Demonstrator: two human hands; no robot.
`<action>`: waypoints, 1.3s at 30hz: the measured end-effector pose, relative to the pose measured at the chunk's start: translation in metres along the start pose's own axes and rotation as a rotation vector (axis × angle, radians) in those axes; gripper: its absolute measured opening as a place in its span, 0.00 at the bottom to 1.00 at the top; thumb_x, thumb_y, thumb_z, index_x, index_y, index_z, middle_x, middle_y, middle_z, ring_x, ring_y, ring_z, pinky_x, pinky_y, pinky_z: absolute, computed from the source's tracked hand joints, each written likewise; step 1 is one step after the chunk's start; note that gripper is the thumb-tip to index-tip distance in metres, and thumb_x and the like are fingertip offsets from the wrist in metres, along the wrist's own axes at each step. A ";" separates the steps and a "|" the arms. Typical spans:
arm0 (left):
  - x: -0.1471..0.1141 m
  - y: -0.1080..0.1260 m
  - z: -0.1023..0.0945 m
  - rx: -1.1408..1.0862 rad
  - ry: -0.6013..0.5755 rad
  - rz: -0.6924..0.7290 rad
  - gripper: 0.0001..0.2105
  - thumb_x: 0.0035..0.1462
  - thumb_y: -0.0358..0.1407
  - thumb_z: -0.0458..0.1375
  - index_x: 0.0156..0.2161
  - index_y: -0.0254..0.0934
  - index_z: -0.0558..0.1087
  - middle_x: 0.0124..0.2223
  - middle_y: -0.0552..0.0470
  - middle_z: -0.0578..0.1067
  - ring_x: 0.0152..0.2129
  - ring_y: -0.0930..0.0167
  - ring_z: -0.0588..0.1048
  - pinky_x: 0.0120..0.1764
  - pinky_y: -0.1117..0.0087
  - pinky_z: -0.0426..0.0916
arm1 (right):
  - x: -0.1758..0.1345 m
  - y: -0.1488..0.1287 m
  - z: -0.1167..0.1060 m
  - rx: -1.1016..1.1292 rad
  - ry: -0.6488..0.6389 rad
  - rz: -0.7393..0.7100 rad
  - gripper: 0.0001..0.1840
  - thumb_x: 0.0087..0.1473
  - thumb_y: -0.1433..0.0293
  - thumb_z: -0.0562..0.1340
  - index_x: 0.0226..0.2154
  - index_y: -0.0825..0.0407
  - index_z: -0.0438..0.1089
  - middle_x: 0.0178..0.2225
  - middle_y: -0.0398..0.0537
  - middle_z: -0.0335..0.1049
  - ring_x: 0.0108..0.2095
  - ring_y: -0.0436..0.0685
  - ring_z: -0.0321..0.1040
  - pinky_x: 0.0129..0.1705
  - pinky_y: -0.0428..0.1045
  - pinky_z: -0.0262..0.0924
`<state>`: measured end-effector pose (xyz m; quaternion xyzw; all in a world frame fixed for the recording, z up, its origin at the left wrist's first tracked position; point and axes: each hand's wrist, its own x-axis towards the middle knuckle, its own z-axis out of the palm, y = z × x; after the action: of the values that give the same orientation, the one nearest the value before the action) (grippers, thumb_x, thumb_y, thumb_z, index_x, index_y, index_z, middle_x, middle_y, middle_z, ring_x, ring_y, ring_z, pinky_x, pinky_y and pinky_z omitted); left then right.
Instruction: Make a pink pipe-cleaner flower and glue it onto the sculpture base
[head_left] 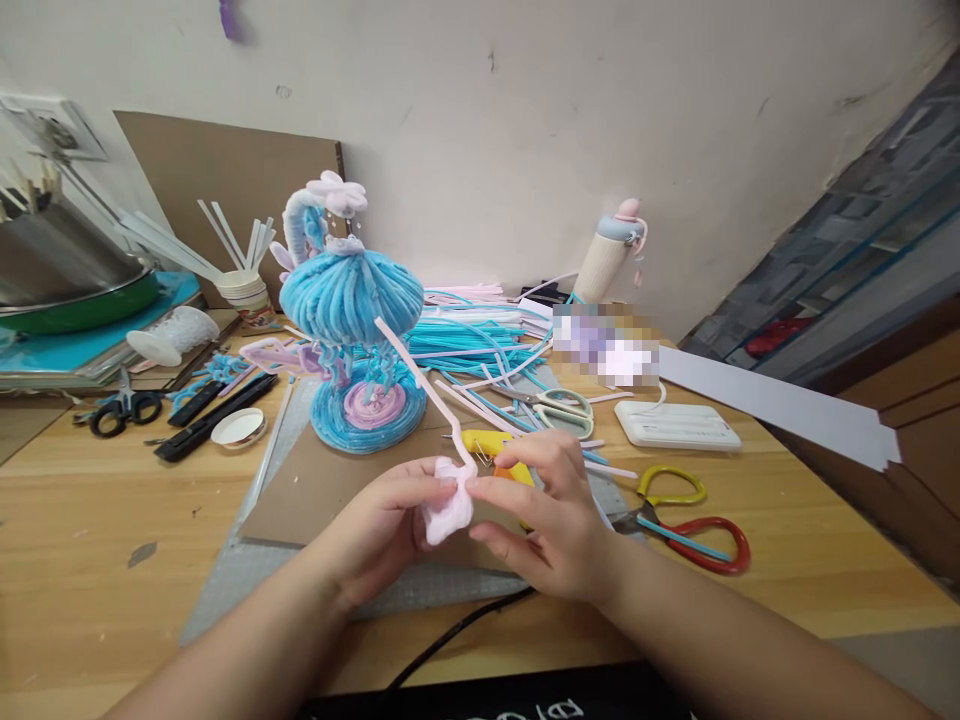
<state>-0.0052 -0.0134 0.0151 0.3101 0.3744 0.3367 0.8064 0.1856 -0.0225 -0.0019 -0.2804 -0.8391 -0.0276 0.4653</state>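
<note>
My left hand is closed around a fuzzy pale pink pipe cleaner piece, bent into a petal-like shape. From it a long pink stem rises up and to the left, passing in front of a blue pipe cleaner jellyfish-like canopy. A fingertip of my right hand touches the piece where the stem bends, with its fingers apart. Behind my right hand is a yellow glue gun, partly hidden. The blue canopy stands above a round coiled blue and pink base.
Red-and-yellow-handled scissors lie right of my hands, with pale-handled scissors further back. Blue pipe cleaners are piled behind. A white power bank and a bottle stand right; black scissors and a thread spool lie left.
</note>
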 end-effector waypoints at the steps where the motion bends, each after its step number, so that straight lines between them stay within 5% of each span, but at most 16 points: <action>1: 0.000 0.001 0.000 0.007 -0.014 -0.006 0.09 0.45 0.34 0.64 0.31 0.30 0.72 0.24 0.54 0.68 0.19 0.77 0.62 0.24 0.76 0.56 | 0.000 0.001 0.000 -0.024 0.008 -0.004 0.12 0.59 0.65 0.61 0.45 0.49 0.70 0.43 0.50 0.62 0.43 0.60 0.61 0.47 0.59 0.55; 7: 0.001 -0.003 -0.003 0.018 -0.017 -0.002 0.15 0.46 0.36 0.68 0.37 0.32 0.71 0.30 0.52 0.70 0.25 0.75 0.66 0.29 0.75 0.59 | 0.000 0.002 0.002 -0.105 -0.018 0.013 0.21 0.52 0.51 0.65 0.45 0.43 0.69 0.43 0.48 0.58 0.46 0.63 0.59 0.52 0.62 0.51; 17: 0.004 -0.007 -0.004 -0.027 0.012 0.035 0.20 0.40 0.38 0.72 0.38 0.33 0.71 0.31 0.52 0.72 0.26 0.74 0.68 0.31 0.74 0.61 | -0.002 -0.009 0.010 -0.090 -0.085 0.133 0.17 0.57 0.62 0.64 0.48 0.42 0.62 0.43 0.48 0.63 0.43 0.59 0.63 0.47 0.59 0.49; 39: 0.002 -0.012 0.005 -0.070 -0.126 0.201 0.19 0.43 0.33 0.72 0.39 0.34 0.71 0.28 0.54 0.74 0.22 0.78 0.68 0.26 0.79 0.63 | -0.007 -0.013 0.010 -0.031 0.055 -0.003 0.17 0.52 0.75 0.63 0.42 0.43 0.63 0.50 0.48 0.64 0.47 0.60 0.69 0.53 0.62 0.48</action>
<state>0.0035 -0.0204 0.0083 0.3383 0.2778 0.4086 0.8009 0.1741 -0.0335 -0.0101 -0.2853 -0.8259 -0.0489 0.4839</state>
